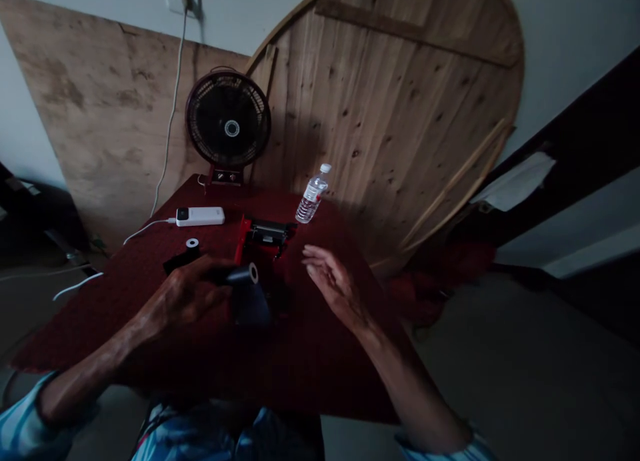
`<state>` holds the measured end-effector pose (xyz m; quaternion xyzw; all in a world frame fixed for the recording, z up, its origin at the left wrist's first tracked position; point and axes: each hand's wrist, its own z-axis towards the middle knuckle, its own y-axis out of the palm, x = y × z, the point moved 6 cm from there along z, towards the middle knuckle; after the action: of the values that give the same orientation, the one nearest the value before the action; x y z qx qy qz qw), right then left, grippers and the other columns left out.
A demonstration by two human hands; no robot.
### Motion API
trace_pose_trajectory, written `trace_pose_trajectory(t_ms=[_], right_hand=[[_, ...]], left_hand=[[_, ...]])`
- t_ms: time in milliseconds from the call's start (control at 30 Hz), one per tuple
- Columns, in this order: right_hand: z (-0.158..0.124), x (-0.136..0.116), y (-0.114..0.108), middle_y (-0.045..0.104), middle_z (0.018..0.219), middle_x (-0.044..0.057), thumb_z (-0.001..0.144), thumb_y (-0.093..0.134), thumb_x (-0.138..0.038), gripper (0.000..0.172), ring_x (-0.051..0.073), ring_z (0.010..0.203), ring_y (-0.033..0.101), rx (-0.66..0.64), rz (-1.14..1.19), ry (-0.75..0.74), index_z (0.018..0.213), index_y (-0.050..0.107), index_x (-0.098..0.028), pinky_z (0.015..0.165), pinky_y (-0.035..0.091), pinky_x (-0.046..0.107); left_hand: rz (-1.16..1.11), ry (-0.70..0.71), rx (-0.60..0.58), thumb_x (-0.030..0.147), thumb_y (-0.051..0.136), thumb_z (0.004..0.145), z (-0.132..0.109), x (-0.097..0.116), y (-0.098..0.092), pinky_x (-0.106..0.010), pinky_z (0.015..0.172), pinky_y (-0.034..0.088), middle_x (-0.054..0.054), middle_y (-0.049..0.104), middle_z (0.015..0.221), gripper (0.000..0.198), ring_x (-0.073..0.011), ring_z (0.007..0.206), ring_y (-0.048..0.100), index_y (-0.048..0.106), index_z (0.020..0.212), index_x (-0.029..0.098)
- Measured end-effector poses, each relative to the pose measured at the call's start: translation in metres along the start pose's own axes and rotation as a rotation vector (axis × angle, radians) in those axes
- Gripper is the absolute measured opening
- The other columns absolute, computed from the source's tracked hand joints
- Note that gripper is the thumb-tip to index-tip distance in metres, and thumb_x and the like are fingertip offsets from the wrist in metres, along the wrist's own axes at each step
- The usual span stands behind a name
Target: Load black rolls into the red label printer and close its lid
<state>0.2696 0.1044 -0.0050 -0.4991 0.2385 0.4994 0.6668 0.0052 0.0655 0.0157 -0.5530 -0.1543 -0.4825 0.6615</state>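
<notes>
My left hand point(193, 291) is closed around a dark roll point(244, 275) with a pale ring-shaped core at its end. From that roll a dark, film-like sheet point(253, 306) hangs loose over the table. My right hand point(330, 279) is raised on the other side, fingers stretched out, with nothing in it. Just beyond both hands lies a red and black device point(267, 234) with a roller-like bar across it. To the left, another small roll point(192, 244) with a white end rests beside a black piece point(181, 260).
A dark red cloth covers the table point(310, 374). A clear bottle point(311, 196) with a white cap stands at the back right. A white power bank point(201, 216) with a cable lies left. Behind are a fan point(229, 120) and a round wooden board point(380, 94).
</notes>
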Motion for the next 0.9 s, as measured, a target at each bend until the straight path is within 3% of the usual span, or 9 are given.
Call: trace_pose_trajectory(t_ms=[133, 233, 367, 500, 733, 900], right_hand=[[0.007, 0.086, -0.008, 0.065, 0.112, 0.012, 0.090, 0.048, -0.029, 0.029, 0.025, 0.107, 0.061, 0.058, -0.372, -0.050, 0.112, 0.063, -0.020, 0.097, 0.048, 0.047], [0.001, 0.115, 0.005, 0.066, 0.114, 0.014, 0.088, 0.051, -0.023, 0.027, 0.029, 0.108, 0.058, -0.019, -0.498, -0.060, 0.109, 0.067, -0.019, 0.097, 0.044, 0.052], [-0.006, 0.115, 0.014, 0.063, 0.124, 0.013, 0.093, 0.048, -0.022, 0.030, 0.029, 0.114, 0.054, -0.097, -0.695, -0.062, 0.118, 0.064, -0.022, 0.095, 0.043, 0.050], [-0.005, 0.113, 0.012, 0.063, 0.123, 0.012, 0.094, 0.049, -0.022, 0.030, 0.029, 0.112, 0.053, -0.095, -0.713, -0.051, 0.119, 0.064, -0.024, 0.092, 0.043, 0.048], [-0.004, 0.115, 0.013, 0.062, 0.126, 0.013, 0.093, 0.047, -0.022, 0.031, 0.031, 0.112, 0.050, -0.099, -0.704, -0.025, 0.119, 0.064, -0.022, 0.091, 0.042, 0.050], [-0.004, 0.115, 0.013, 0.062, 0.125, 0.012, 0.093, 0.045, -0.023, 0.032, 0.031, 0.111, 0.050, -0.085, -0.703, -0.029, 0.119, 0.065, -0.023, 0.091, 0.041, 0.050]], left_hand=[[0.192, 0.040, -0.046, 0.027, 0.062, 0.082, 0.032, 0.008, 0.010, -0.033, 0.082, 0.055, -0.006, 0.072, 0.106, 0.031, -0.0221, 0.093, 0.069, 0.064, 0.112, 0.020], [0.389, 0.077, -0.153, 0.020, 0.063, 0.080, 0.057, 0.015, 0.032, -0.034, 0.084, 0.054, -0.005, 0.071, 0.109, 0.033, -0.0228, 0.098, 0.069, 0.064, 0.113, 0.022], [0.702, 0.003, -0.302, 0.015, 0.059, 0.081, 0.079, 0.011, 0.054, -0.038, 0.083, 0.055, -0.007, 0.073, 0.109, 0.036, -0.0278, 0.100, 0.069, 0.065, 0.116, 0.022], [0.919, -0.075, -0.393, 0.013, 0.052, 0.083, 0.089, 0.008, 0.057, -0.039, 0.077, 0.056, -0.010, 0.073, 0.109, 0.039, -0.0306, 0.098, 0.070, 0.065, 0.119, 0.023], [1.017, -0.113, -0.515, 0.016, 0.046, 0.089, 0.101, 0.014, 0.061, -0.043, 0.073, 0.055, -0.015, 0.070, 0.113, 0.037, -0.0351, 0.099, 0.069, 0.065, 0.121, 0.022], [0.986, -0.075, -0.568, 0.004, 0.045, 0.087, 0.106, 0.013, 0.077, -0.040, 0.073, 0.055, -0.018, 0.073, 0.102, 0.034, -0.0312, 0.091, 0.071, 0.073, 0.103, 0.016]])
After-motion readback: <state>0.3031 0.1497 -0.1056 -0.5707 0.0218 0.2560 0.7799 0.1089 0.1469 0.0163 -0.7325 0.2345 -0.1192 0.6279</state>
